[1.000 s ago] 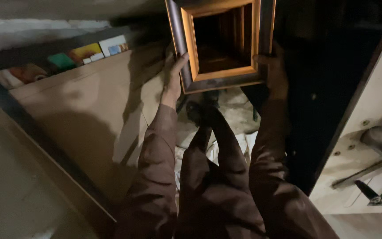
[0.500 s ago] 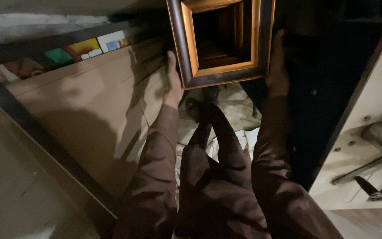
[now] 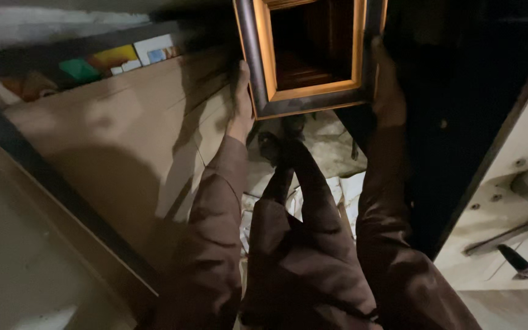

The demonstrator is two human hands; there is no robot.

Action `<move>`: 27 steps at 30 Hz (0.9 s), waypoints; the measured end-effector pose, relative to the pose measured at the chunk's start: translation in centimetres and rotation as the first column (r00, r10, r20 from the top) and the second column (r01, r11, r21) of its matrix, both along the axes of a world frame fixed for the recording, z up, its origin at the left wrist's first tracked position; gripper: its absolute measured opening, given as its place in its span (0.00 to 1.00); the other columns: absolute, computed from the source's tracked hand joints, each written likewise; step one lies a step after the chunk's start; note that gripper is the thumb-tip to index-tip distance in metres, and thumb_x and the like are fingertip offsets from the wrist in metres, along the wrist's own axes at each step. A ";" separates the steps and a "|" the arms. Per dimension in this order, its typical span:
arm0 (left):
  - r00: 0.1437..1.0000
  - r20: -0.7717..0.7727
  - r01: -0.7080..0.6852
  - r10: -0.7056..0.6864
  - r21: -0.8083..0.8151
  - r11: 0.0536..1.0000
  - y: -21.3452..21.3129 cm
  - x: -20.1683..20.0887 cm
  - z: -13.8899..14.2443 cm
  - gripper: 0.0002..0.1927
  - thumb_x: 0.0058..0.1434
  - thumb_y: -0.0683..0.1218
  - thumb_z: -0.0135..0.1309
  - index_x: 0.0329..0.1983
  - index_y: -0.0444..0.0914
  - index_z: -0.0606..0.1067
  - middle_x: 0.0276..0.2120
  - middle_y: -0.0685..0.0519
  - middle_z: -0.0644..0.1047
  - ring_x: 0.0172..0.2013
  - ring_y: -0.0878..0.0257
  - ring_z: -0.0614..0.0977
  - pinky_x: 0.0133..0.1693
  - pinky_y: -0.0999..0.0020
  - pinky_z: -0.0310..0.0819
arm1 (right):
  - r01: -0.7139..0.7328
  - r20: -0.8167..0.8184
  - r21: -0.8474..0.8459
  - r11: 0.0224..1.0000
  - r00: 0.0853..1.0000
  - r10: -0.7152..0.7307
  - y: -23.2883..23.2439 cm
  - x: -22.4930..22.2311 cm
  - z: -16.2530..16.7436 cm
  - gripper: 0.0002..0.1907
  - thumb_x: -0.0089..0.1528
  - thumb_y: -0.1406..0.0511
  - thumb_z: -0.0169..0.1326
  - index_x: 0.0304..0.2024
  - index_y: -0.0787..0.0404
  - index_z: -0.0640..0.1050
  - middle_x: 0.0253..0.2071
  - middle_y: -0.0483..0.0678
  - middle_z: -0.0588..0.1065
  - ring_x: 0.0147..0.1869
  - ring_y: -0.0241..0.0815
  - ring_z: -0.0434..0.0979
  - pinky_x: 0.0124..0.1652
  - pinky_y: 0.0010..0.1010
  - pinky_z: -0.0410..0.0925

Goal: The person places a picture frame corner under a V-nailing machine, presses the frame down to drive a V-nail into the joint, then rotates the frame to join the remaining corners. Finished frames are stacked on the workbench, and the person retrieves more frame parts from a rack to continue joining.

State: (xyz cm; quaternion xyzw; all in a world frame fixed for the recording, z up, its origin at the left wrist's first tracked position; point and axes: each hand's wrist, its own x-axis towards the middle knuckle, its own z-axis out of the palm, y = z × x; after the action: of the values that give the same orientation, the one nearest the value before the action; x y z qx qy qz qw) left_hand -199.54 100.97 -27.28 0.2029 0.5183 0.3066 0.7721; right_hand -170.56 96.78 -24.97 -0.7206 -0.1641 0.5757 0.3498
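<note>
Raised since earlier, dark rectangular wooden picture frame with gold inner edge sits between my gripping left hand and right hand.

In the upper left of the frame a row of small flat packages stands on edge behind a large pale wooden board, only their top parts showing above it. From left to right there is a dim brownish one, a green one, a yellow-orange one and a white one with a blue patch and a small orange mark. They touch or overlap each other. The lighting is too dim to tell their kind.
</note>
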 end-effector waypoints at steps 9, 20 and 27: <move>0.827 -0.244 -0.550 0.506 -0.165 0.819 -2.3 -0.9 1.3 0.57 0.50 0.78 0.36 0.79 0.52 0.39 0.76 0.50 0.40 0.74 0.52 0.42 0.65 0.40 0.47 | 0.328 0.129 -0.100 0.939 0.940 -0.315 -6.4 -5.0 3.9 0.56 0.55 0.30 0.32 0.78 0.50 0.47 0.79 0.51 0.42 0.81 0.51 0.37 0.69 0.52 0.41; 0.182 0.164 -0.667 0.970 -0.704 0.244 -3.7 6.4 3.5 0.36 0.71 0.70 0.32 0.67 0.42 0.68 0.62 0.44 0.69 0.60 0.49 0.71 0.62 0.41 0.66 | 0.857 -0.583 -0.048 0.513 0.393 -0.711 -1.0 -7.5 0.8 0.30 0.67 0.47 0.35 0.63 0.58 0.67 0.56 0.52 0.66 0.54 0.45 0.68 0.50 0.40 0.68; 0.333 0.186 -0.672 0.924 -0.641 0.371 -2.8 7.2 7.8 0.45 0.64 0.74 0.38 0.74 0.43 0.50 0.71 0.45 0.53 0.70 0.48 0.55 0.67 0.40 0.52 | 0.821 -0.744 0.164 0.547 0.467 -0.478 -1.2 -7.7 3.3 0.25 0.72 0.51 0.37 0.64 0.57 0.67 0.57 0.49 0.68 0.57 0.45 0.71 0.55 0.39 0.68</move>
State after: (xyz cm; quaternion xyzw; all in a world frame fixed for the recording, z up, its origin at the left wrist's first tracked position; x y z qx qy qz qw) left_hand -192.36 98.16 -19.48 -0.3684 0.3716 0.5680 0.6353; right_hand -178.23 95.55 -21.69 -0.3726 0.1178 0.5244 0.7565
